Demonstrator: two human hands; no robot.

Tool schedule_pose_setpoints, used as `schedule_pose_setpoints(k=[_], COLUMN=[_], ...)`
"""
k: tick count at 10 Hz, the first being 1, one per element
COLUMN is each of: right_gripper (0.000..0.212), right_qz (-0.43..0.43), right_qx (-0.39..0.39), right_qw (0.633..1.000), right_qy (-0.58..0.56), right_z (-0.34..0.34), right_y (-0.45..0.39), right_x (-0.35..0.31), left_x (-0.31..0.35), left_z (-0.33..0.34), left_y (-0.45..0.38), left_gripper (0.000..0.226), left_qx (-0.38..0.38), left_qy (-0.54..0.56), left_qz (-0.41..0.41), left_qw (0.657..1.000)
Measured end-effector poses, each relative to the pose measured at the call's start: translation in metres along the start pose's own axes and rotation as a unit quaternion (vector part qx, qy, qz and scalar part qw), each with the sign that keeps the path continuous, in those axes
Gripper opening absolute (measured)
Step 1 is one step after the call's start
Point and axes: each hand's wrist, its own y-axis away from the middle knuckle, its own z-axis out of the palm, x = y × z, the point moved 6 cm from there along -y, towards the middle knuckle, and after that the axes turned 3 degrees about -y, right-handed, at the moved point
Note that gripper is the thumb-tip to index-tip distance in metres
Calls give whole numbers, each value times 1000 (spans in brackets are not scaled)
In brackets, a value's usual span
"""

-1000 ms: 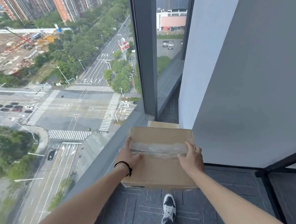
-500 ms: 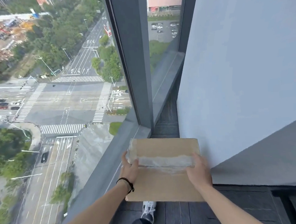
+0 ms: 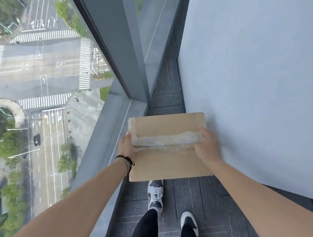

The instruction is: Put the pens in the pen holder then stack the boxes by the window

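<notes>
Both hands clamp the box (image 3: 168, 147) by its short ends: left hand (image 3: 126, 148) window-side, right hand (image 3: 206, 147) wall-side. Long axis runs left-right, held above the floor (image 3: 169, 99) strip between window (image 3: 46, 70) and wall (image 3: 250, 74). You're equidistant; no lower box visible.

The box (image 3: 170, 160) sits centre, the window (image 3: 44, 85) at nine o'clock, the wall (image 3: 257, 83) at three, shoes (image 3: 155, 196) at six.
</notes>
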Motion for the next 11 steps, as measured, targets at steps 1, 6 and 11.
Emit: schedule_pose_setpoints(k=[1, 6, 11], right_gripper=[56, 74, 74], right_qz=[27, 28, -67], right_qx=[-8, -27, 4], right_qw=[1000, 999, 989], right_qy=[-4, -2, -130], right_z=[13, 36, -26], right_y=[-17, -54, 27], right_x=[15, 45, -74], left_x=[-14, -6, 101], left_z=[3, 24, 49], left_y=[-27, -49, 95], left_gripper=[84, 48, 60], left_qx=[2, 33, 12], left_qy=[-2, -39, -119], left_qz=[-10, 15, 231], left_qw=[1000, 999, 966])
